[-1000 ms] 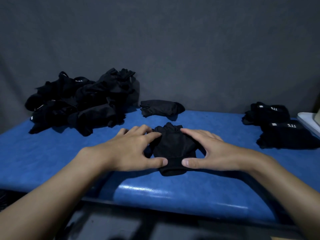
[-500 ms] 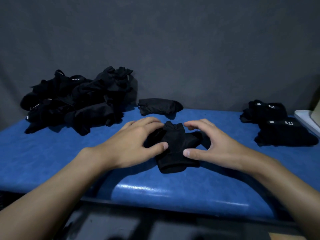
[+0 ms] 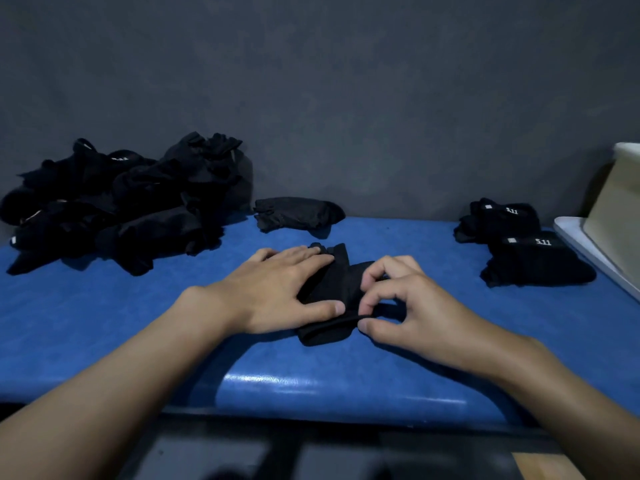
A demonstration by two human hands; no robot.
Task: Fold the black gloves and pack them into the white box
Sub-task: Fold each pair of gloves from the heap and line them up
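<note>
Fingers (image 3: 374, 282) of the right hand (image 3: 412, 306) are curled and pinch the right edge of a black glove (image 3: 337, 278). The left hand (image 3: 277, 292) lies flat with its fingers straight, pressing the glove's left half down. The glove lies near the middle of a blue padded table (image 3: 415, 244), glossy along its near edge. A heap of loose gloves (image 3: 121, 209) sits far left, a single glove (image 3: 298, 213) far centre, and folded gloves (image 3: 519, 247) at the right. The white box (image 3: 616, 209) is at the right edge, and a dim grey wall (image 3: 346, 98) stands behind.
</note>
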